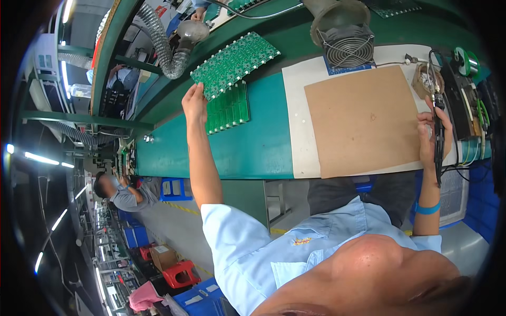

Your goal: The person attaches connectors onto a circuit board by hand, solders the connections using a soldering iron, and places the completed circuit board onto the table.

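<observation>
My left hand (195,102) pinches the near left corner of a green circuit board panel (234,64), raised and tilted over the bench. Small white parts line the panel's long edges. Partly beneath it, another green board panel (229,110) lies on the teal mat. At the right side of the bench, my right hand (435,134) is closed around a dark, slim soldering iron (438,113), its cable trailing down past the wrist. A brown cardboard sheet (363,124) lies on a white board (300,142), left of the right hand.
A small fan (348,47) with a wire guard stands behind the cardboard. Back right are a round container (424,81) and a solder spool (466,62). A flexible metal duct (171,55) hangs at the left. A seated person (129,195) is far left, near a red stool (181,274).
</observation>
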Tool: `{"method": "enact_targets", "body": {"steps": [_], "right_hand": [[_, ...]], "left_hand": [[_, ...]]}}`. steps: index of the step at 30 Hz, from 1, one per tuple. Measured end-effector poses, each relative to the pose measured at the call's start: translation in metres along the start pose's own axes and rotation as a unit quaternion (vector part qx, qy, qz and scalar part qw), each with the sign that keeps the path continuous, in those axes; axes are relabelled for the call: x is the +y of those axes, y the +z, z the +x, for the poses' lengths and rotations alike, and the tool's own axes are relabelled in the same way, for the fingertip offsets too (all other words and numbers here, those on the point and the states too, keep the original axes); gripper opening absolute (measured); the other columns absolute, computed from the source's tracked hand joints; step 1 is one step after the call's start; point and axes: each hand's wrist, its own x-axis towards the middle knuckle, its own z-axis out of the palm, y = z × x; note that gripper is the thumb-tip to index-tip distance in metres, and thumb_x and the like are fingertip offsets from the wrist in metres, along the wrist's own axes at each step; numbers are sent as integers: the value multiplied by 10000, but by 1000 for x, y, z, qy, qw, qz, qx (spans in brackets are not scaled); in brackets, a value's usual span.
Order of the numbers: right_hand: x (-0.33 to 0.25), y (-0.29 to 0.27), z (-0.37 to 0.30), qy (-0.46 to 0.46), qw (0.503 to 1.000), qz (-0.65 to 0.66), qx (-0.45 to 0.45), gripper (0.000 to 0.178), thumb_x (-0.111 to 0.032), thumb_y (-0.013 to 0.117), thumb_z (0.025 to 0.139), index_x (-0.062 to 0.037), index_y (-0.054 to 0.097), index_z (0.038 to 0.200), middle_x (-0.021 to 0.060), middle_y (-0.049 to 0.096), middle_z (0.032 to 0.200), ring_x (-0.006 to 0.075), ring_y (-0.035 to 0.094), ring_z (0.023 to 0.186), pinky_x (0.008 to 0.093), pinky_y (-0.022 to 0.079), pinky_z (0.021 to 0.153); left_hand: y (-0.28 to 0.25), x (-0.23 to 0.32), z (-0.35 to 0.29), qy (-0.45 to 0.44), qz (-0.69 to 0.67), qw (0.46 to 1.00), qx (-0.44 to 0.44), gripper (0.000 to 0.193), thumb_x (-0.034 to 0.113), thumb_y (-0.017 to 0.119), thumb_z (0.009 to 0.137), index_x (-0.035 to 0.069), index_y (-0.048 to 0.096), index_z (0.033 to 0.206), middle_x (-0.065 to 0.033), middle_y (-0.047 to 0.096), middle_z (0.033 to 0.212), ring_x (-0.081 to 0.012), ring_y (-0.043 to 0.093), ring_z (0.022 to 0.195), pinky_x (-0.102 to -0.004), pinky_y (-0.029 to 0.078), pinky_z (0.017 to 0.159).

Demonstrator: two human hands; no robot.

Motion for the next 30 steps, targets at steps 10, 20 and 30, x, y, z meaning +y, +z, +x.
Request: {"method": "enact_targets", "body": {"steps": [10,20,30], "right_hand": [[-5,4,6,-3,999,-43,1,537,-86,748,926,-31,512,1405,322,627,1386,228,700,971,322,552,843],[-7,2,8,0,997,-81,-17,464,-79,690,975,-23,515,1402,315,661,1302,256,700,1025,335,553,856],[17,-12,4,-46,975,-110,188,263,-119,651,1008,-12,520,1210,118,598,1100,195,600,881,300,497,820]], "left_hand": [[66,-37,159,-92,56,988,-111,294,128,671,1030,-80,679,1238,-147,738,1106,-214,710,924,-353,590,777],[90,-34,170,-120,251,960,-26,409,311,736,992,-18,713,1233,-131,740,1135,-221,696,992,-364,559,804],[-49,-3,68,75,293,953,13,526,366,774,946,-20,700,1295,-121,747,1200,-193,692,1047,-287,532,900]]}}
